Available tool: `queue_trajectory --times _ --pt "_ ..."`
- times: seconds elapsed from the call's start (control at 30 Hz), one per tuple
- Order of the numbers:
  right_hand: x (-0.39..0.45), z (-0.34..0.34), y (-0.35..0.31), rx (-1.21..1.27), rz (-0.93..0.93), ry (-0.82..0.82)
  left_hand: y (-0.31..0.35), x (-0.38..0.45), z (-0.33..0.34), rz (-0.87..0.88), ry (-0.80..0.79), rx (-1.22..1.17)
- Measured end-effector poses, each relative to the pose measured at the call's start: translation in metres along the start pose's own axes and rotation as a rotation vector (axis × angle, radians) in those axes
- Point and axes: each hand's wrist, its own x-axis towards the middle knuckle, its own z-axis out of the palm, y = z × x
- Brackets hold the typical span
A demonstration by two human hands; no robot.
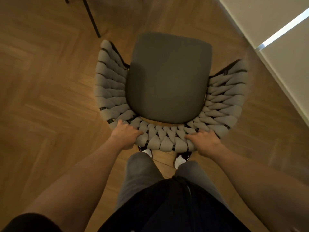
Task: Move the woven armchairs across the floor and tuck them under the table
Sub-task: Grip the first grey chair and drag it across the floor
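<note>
Hands — left hand (125, 135), right hand (204, 141) — grip woven armchair (168, 77) backrest.

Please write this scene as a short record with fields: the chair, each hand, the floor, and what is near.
chair: woven armchair, grey seat cushion, upright on the floor
left hand: grips the backrest top, left part
right hand: grips the backrest top, right part
floor: wood herringbone
ahead: thin black leg at top left
right side: white wall
</note>
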Motion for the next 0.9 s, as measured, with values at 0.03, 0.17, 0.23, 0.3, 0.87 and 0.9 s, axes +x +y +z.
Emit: queue_trajectory --times 0.03,0.17,0.23,0.3,0.87,0.9 --pt "0.003 -0.004 0.009 -0.038 -0.019 0.002 0.008 -0.002 0.002 -0.025 0.001 -0.044" --pt "0.017 -0.032 0.036 -0.203 -0.082 -0.001 0.033 -0.008 0.006 -0.139 0.014 -0.201" --pt "0.028 -0.05 0.045 -0.277 -0.12 0.014 0.04 -0.008 0.008 -0.186 0.017 -0.281" --pt "0.041 -0.068 0.05 -0.352 -0.154 0.026 0.042 -0.008 0.006 -0.236 0.016 -0.35" --pt "0.148 -0.244 0.022 -0.818 -0.467 0.023 0.019 0.0 -0.007 -0.577 0.037 -0.885" --pt "0.154 -0.252 0.021 -0.847 -0.491 0.029 0.021 0.001 -0.009 -0.602 0.031 -0.917"
